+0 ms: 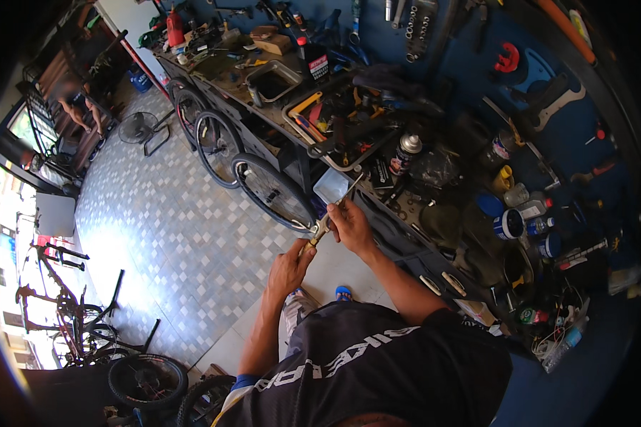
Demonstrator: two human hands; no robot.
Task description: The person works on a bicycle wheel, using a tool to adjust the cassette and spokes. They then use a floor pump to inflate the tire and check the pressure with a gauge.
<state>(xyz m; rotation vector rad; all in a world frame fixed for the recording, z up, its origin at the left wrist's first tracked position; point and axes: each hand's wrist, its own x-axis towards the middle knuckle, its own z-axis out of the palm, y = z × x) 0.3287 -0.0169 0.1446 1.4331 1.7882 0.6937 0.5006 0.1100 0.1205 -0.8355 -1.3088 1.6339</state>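
Observation:
In front of my body, over the floor beside the workbench, both hands come together. My left hand [288, 270] is closed round a small metal piece [311, 244] with a brassy yellow end; its exact kind is too small to tell. My right hand [351, 228] is closed at the silvery upper part of the same piece. A thin rod [354, 183] sticks up past the right fingers, toward the bench. Just beyond that hand lies a pale, translucent shallow tray [330, 186] at the bench's edge.
The cluttered workbench [224, 85] carries a metal tray of tools [290, 114], a spray can [409, 146] and a black bottle [313, 60]. Bicycle wheels [272, 192] lean along its front. A fan [138, 128] and a seated person [82, 107] are far left; bike frames [60, 292] stand nearer.

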